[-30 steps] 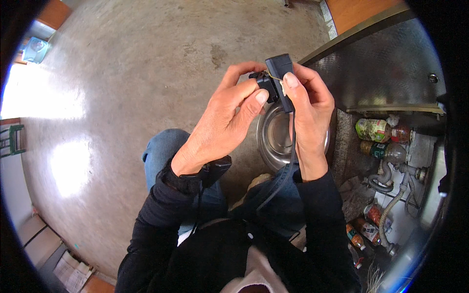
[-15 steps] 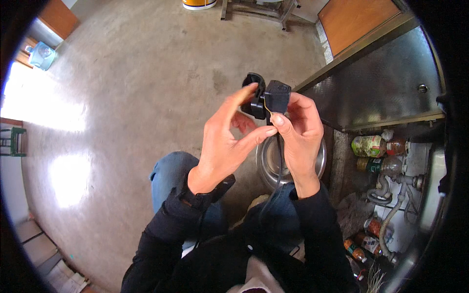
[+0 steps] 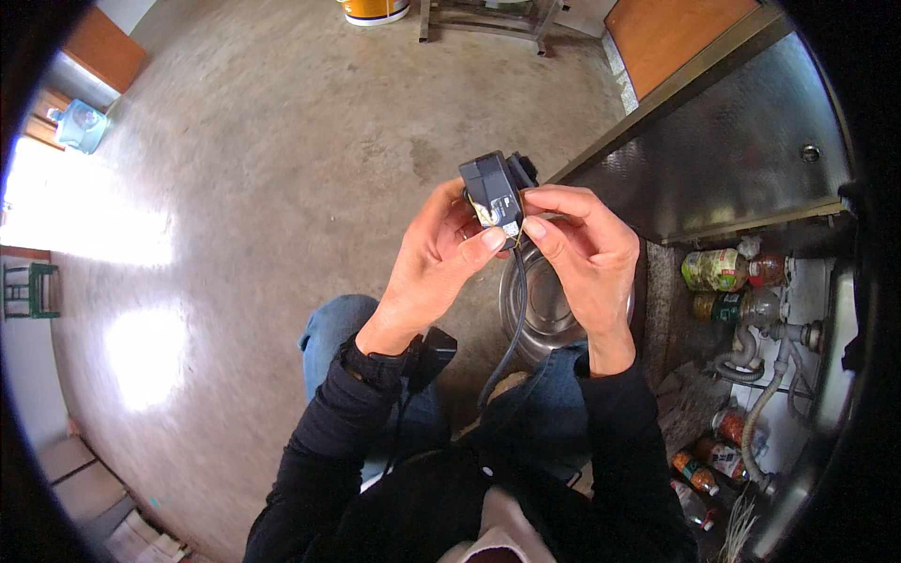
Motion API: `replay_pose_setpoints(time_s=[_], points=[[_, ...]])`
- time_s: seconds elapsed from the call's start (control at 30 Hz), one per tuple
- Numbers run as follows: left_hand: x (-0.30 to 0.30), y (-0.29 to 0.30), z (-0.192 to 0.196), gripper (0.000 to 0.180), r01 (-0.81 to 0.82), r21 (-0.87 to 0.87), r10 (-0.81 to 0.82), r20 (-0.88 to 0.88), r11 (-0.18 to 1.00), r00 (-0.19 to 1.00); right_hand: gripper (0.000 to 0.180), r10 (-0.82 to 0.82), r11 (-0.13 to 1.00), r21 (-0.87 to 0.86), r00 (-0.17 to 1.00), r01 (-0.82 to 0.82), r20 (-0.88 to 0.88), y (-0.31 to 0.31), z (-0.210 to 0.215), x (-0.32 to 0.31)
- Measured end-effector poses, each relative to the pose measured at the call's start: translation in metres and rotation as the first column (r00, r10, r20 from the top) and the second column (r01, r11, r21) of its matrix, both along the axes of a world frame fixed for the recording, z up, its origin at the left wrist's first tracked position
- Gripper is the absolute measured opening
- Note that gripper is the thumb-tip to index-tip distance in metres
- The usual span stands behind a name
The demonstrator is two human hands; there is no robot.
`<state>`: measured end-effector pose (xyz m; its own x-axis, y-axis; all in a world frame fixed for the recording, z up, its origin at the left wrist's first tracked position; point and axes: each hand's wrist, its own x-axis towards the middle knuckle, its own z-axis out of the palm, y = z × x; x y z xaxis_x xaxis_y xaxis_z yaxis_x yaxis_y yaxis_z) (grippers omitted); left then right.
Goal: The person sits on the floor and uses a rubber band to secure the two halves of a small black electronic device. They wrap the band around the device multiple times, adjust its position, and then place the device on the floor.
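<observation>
While the left hand [image 3: 422,272] grips the black box [image 3: 490,180] between thumb and fingers, the right hand [image 3: 596,253] holds its thumb and forefinger close together at the box's right edge, beside a thin yellow thread [image 3: 520,232]; whether they pinch it, I cannot tell. The box is in the air, beyond the bowl [image 3: 556,314] and slightly left of it. Its long axis leans: the far end points away from the bowl and a little left, the near end back toward it. From that near end a cable [image 3: 507,352] drops past the bowl's left side.

The right knee [image 3: 554,377] crowds the bowl's near side. Right of the bowl, a metal panel [image 3: 723,141] slants away, its edge bounding that side; bottles [image 3: 713,270] and hoses [image 3: 737,364] lie farther right. The widest room for moving is over the floor [image 3: 235,188], left of and beyond the bowl, reaching to a pail [image 3: 375,9] and a blue jug [image 3: 82,127].
</observation>
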<state>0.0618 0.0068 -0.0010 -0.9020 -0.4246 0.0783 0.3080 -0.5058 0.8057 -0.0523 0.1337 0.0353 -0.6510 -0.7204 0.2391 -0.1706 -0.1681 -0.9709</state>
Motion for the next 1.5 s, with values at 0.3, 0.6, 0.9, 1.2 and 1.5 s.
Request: replay_pose_setpoints(time_s=[0.3,0.6,0.9,1.2,1.5], points=[[-0.005,0.002,-0.002,0.065,-0.097,-0.232,0.107,0.029,0.968,0.994,0.02,-0.029,0.991,0.129,0.995,0.042,-0.096,0.003,0.01,-0.004],[-0.005,0.007,0.001,0.068,-0.188,-0.6,0.254,0.027,0.778,0.967,0.03,-0.058,0.964,0.236,0.959,0.126,-0.276,0.001,0.01,-0.006],[-0.001,-0.002,-0.001,0.063,-0.232,-0.637,0.267,-0.043,0.735,0.963,0.016,0.242,0.938,0.181,0.933,-0.295,0.266,0.013,0.005,-0.022],[-0.002,-0.004,0.002,0.059,-0.286,-0.832,0.298,-0.154,0.475,0.942,0.025,0.245,0.95,-0.017,0.709,-0.313,0.661,0.011,0.014,-0.027],[-0.002,0.001,0.001,0.064,-0.22,-0.763,0.326,-0.014,0.607,0.945,0.015,0.172,0.962,0.21,0.985,-0.174,0.027,0.014,0.019,-0.024]])
